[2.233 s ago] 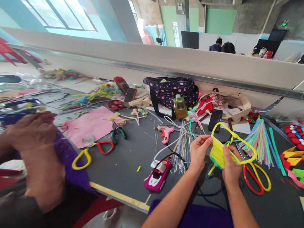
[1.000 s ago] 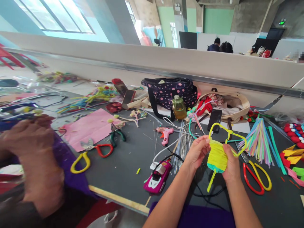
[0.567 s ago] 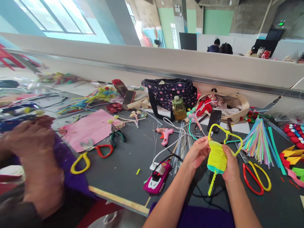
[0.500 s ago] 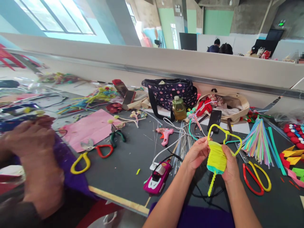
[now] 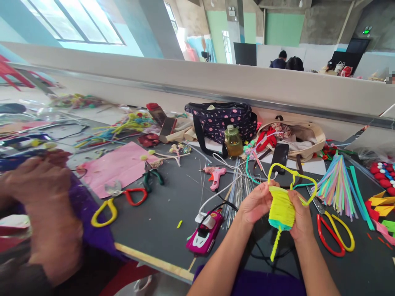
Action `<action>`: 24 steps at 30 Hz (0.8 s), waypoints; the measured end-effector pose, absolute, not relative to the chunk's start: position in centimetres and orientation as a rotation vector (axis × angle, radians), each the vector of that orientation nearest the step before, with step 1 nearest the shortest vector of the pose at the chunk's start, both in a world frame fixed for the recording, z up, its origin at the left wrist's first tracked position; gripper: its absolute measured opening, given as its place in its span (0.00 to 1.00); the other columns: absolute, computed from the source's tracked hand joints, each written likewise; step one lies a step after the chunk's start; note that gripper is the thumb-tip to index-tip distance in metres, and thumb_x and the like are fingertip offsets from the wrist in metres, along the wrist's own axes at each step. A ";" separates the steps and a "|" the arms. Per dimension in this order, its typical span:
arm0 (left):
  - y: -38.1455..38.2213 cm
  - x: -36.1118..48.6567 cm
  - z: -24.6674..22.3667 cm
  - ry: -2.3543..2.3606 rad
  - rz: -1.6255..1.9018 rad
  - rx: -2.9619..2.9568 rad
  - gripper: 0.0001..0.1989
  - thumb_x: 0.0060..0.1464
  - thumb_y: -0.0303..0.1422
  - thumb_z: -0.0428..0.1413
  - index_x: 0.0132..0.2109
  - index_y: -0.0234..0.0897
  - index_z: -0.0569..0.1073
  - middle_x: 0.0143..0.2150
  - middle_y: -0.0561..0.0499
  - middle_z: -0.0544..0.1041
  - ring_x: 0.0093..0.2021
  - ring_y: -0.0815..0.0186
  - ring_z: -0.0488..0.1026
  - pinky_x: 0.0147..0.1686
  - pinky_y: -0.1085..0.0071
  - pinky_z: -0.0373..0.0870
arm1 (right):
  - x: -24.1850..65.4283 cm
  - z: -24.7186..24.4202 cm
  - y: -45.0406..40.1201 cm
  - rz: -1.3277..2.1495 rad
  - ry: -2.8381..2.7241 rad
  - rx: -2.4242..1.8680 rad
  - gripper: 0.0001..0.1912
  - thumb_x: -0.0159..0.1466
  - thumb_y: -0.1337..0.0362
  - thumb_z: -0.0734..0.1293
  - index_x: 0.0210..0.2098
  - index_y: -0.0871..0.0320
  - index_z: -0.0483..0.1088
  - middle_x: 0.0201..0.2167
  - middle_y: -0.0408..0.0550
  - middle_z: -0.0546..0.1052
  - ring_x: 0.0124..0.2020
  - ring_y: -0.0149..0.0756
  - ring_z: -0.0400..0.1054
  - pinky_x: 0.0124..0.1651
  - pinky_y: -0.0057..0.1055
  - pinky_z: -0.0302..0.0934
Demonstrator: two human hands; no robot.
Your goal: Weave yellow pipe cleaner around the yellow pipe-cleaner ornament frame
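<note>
A yellow pipe-cleaner craft is held up between both hands over the dark tabletop. Its body is a wrapped block with a teal lower edge. A twisted yellow stem points down from it, and a bent yellow loop rises above. My left hand pinches its upper left edge with closed fingertips. On the opposite side, my right hand grips the body, thumb near the top; some fingers are hidden behind it. Red-and-yellow scissors lie right of my right hand, close to a fan of pastel pipe cleaners.
Left of my arms lie a purple car-shaped power strip, a pink glue gun and metal wires. Further left are more scissors, green-handled pliers and a co-worker's hands. A patterned bag and a bottle stand behind.
Both hands and the yellow craft have dropped very slightly, with the stem tip a little lower. The grip looks the same.
</note>
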State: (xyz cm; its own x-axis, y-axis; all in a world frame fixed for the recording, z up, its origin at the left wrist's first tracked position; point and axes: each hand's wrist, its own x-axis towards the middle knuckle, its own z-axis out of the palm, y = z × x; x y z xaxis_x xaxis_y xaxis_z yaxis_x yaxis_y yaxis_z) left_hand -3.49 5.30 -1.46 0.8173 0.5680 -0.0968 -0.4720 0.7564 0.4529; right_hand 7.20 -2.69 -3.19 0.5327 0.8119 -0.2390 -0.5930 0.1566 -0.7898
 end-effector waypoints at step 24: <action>5.4 -3.0 -1.3 0.848 1.276 1.338 0.11 0.44 0.36 0.63 0.21 0.37 0.73 0.23 0.54 0.69 0.27 0.69 0.62 0.30 0.75 0.58 | 6.1 -3.0 -3.4 0.362 -0.631 -1.304 0.13 0.54 0.53 0.70 0.25 0.58 0.72 0.24 0.42 0.70 0.27 0.32 0.62 0.32 0.28 0.58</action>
